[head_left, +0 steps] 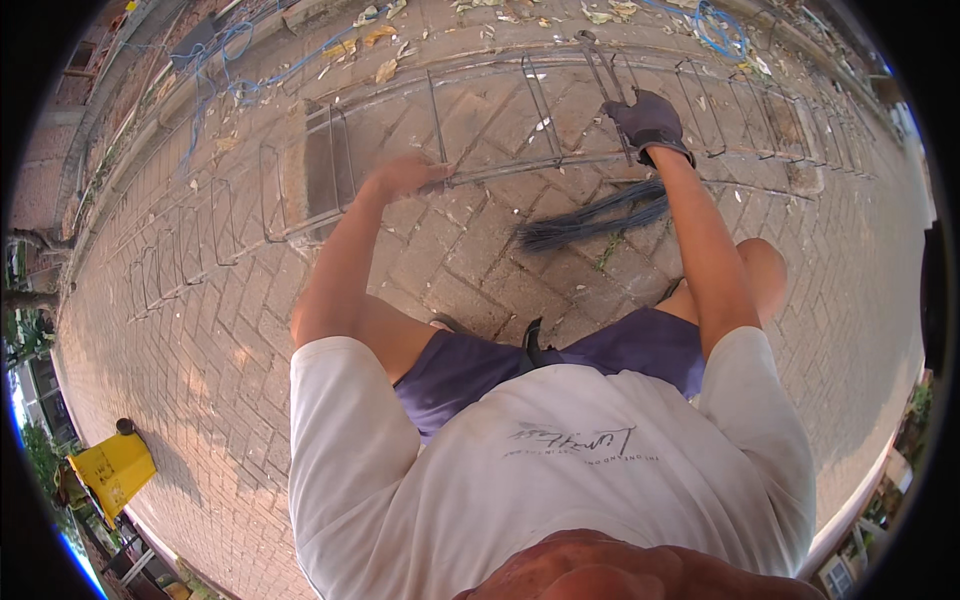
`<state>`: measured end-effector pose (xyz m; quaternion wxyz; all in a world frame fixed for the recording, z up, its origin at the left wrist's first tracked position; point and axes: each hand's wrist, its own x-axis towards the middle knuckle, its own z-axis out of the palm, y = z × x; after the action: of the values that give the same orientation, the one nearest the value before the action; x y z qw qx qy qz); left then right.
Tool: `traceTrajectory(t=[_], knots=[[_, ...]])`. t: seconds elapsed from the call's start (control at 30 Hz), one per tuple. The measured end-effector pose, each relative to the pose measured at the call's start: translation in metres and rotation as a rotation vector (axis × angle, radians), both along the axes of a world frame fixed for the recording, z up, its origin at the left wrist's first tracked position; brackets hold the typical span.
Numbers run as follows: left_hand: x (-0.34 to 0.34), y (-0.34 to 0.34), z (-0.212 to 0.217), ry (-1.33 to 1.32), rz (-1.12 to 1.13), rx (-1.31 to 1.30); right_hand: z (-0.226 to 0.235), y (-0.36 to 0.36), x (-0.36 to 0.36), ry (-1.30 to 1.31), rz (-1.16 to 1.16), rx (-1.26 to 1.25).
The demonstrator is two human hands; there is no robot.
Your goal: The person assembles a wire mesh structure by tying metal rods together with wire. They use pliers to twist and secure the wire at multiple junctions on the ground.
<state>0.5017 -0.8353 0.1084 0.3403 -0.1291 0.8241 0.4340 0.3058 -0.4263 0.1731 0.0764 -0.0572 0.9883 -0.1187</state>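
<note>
A long steel rebar cage with square stirrups lies across the brick paving in front of me. My bare left hand grips one of its long bars near a stirrup. My right hand, in a dark glove, is closed on a thin metal hook tool at a joint of bar and stirrup. A bundle of dark tie wires lies on the paving just below the cage, between my arms.
Brick paving spreads all around. Blue wire and dry leaves lie beyond the cage by a kerb. A yellow container stands at lower left. My knees are bent under me.
</note>
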Motion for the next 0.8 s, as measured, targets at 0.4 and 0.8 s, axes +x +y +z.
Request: traceTrajectory(t=[0.4,0.8], knots=[[0.011,0.015,0.009,0.313,-0.197,-0.272,0.056,-0.062,0.187,-0.166,-0.324,-0.611],[0.018,0.017,-0.009,0.368,-0.169,-0.273,-0.012,-0.105,0.272,-0.18,-0.209,-0.789]])
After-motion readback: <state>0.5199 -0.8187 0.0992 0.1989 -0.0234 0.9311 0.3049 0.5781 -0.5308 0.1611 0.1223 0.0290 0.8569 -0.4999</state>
